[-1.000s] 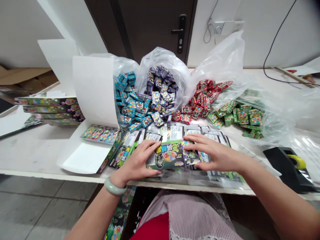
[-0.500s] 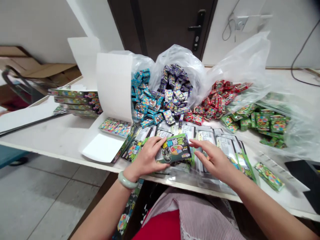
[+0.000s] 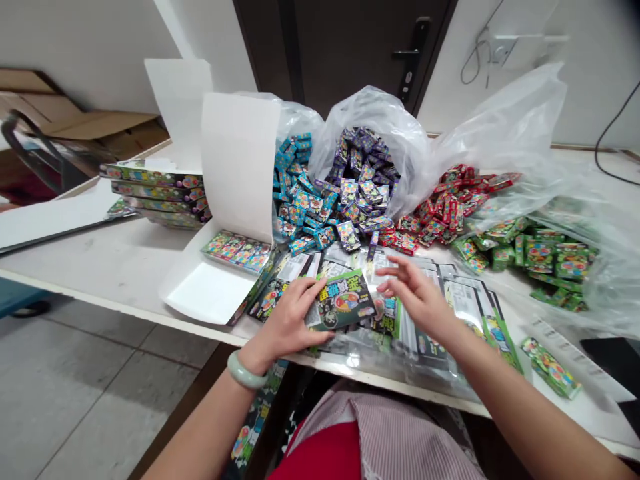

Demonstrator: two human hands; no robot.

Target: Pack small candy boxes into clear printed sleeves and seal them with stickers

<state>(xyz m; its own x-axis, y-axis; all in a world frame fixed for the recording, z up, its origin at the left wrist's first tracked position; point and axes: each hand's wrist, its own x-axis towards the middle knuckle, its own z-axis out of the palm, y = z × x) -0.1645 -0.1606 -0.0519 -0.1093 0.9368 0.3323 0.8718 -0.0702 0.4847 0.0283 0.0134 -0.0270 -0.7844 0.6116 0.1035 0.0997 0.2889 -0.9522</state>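
Pinching a green-and-black packet [image 3: 347,300] by its left end, my left hand [image 3: 293,317] sets the thumb along the near edge and the fingers over the far one. The packet lies above a layered spread of printed pouches [image 3: 465,303] at the table's front edge; I cannot tell whether it rests on them. My right hand [image 3: 420,297] hangs over the same spread, fingers loosely bent and apart, with nothing visible in its grasp.

Farther out, an open white box [image 3: 240,167], lid raised, contains a row of small packs [image 3: 237,250]; behind it, to the left, stands a stack of printed boxes [image 3: 160,193]. Beyond the pouches, clear bags spill blue packs [image 3: 305,200], purple packs [image 3: 367,180], red packs [image 3: 453,207] and green packs [image 3: 543,257].

I judge the work partway along: the row in the box and the stack suggest finished portions, while the loose packs and many pouches suggest plenty left. Whether the held packet is filled, I cannot determine.
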